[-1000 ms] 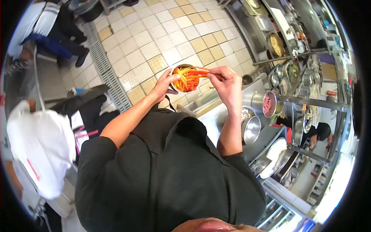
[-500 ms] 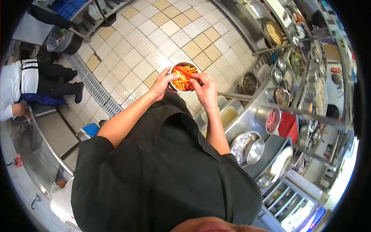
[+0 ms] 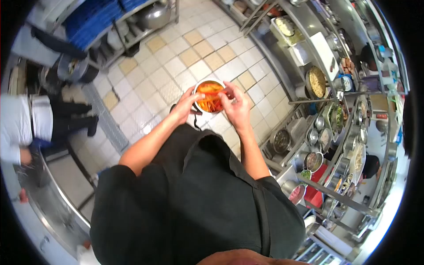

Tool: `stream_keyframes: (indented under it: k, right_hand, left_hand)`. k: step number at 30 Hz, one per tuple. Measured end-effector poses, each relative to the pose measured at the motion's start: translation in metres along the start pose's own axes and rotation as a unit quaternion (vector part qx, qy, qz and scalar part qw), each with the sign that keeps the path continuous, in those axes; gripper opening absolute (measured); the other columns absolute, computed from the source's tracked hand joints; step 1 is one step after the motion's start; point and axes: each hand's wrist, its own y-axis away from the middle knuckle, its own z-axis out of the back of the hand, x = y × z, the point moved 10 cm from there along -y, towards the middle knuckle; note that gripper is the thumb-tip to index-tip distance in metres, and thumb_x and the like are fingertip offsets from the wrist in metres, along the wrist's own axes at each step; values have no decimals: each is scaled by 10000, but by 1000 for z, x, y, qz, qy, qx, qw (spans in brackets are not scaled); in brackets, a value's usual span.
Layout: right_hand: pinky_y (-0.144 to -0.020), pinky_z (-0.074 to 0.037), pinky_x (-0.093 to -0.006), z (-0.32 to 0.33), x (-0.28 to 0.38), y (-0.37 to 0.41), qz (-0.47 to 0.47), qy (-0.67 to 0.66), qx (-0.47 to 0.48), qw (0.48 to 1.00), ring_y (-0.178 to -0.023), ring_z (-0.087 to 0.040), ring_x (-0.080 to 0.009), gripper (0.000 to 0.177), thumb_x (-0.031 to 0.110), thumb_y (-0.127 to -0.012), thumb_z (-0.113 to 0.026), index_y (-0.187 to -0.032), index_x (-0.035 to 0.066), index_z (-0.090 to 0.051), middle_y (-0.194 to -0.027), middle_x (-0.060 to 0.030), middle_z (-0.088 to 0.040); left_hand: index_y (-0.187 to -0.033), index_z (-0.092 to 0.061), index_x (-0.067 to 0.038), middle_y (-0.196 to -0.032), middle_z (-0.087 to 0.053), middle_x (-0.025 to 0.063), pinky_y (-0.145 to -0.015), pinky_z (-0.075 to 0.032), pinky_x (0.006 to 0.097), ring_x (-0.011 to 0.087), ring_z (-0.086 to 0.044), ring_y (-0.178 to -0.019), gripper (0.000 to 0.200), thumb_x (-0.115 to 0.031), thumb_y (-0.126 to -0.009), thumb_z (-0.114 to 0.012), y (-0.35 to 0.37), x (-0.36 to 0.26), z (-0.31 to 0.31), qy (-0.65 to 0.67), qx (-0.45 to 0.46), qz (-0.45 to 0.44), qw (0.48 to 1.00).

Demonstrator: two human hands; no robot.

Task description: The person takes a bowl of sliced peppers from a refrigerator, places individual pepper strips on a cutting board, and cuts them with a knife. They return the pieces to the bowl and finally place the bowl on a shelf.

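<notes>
A round metal bowl of red, orange and yellow vegetable strips is held out in front of my body, above the tiled floor. My left hand grips its left side, thumb over the rim and fingers round the outside. At the right rim, my right hand is closed in a pinch, with a red strip between thumb and fingers. The fingertips partly hide what they hold. Below the bowl is the front of my black apron.
Metal shelving with several bowls and food pans runs along the right. A large pan of pale food sits there. On the left, a person in white stands by a steel sink. Blue crates rest on a rack, with a bin below.
The whole view has shifted and turned, bringing more shelving in at top right. Both hands stay at the bowl; a red strip now lies across it at my right fingers.
</notes>
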Motion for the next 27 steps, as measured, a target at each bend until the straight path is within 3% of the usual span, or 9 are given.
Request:
stream_keyframes:
  k: [1,3,6,13,16,17,19,22,27]
  right_hand:
    - [-673,-548,-307,2,6,-17,14,40,-1,999,-707,-661,-181,311,37,-838,-723,-1145,4,-687,-900,-110,-707]
    - [-675,-552,-312,5,2,-48,14,50,-31,998,-722,-672,-190,273,46,-845,-723,-1113,6,-695,-890,-110,-702]
    - [-683,-567,-316,10,-19,-92,-23,54,-61,996,-773,-702,-208,210,58,-856,-724,-1056,0,-704,-886,-120,-698]
    - [-723,-552,-291,50,-45,-173,-64,71,-235,967,-779,-684,-156,225,40,-844,-733,-1062,-11,-716,-866,-105,-706]
    - [-781,-552,-261,68,-82,-187,-121,-21,-283,951,-851,-670,-108,252,40,-894,-719,-1134,-26,-677,-937,-48,-696]
    - [-787,-554,-260,74,-99,-192,-129,-93,-308,938,-859,-674,-117,276,30,-901,-713,-1162,-35,-653,-947,-54,-683]
    - [-789,-562,-265,89,-122,-207,-160,-127,-333,920,-858,-677,-127,306,34,-925,-686,-1210,-49,-612,-966,-56,-660]
    - [-773,-573,-275,116,-156,-235,-131,-185,-376,899,-888,-699,-168,353,-5,-937,-630,-1269,-76,-531,-945,-85,-661]
    - [-805,-603,-323,161,-240,-281,-159,-271,-406,858,-853,-702,-196,376,21,-958,-626,-1293,-69,-480,-946,-87,-641]
  left_hand:
    - [-1550,-258,-68,-1551,-319,218,-836,-570,529,354,-431,-1345,879,-377,-861,-710,-16,-11,-3,4,20,2,1000]
    - [-1436,-422,-121,-1359,-528,128,-754,-602,485,301,-600,-1169,642,-355,-884,-652,-53,-27,1,-5,-13,3,1000]
    - [-1418,-440,-109,-1321,-545,138,-715,-623,471,294,-631,-1123,599,-330,-897,-637,-101,-70,-16,-20,69,5,997]
    - [-1441,-416,-122,-1311,-550,134,-725,-615,481,288,-611,-1147,583,-282,-923,-632,-194,-150,-57,-45,196,56,978]
    - [-1444,-412,-124,-1321,-534,137,-732,-615,488,301,-627,-1129,589,-282,-924,-638,-230,-165,-70,-57,207,70,974]
    - [-1446,-409,-123,-1321,-532,134,-735,-614,490,303,-633,-1121,594,-284,-923,-639,-238,-172,-78,-56,210,75,973]
    - [-1448,-408,-123,-1306,-547,128,-752,-609,494,301,-639,-1115,597,-294,-923,-635,-258,-181,-92,-59,222,92,969]
    - [-1436,-416,-109,-1300,-566,137,-765,-605,488,281,-638,-1128,583,-314,-930,-623,-301,-186,-112,-66,238,104,963]
    - [-1396,-446,-71,-1296,-572,150,-795,-612,498,274,-640,-1134,560,-323,-929,-625,-375,-207,-147,-101,203,102,969]
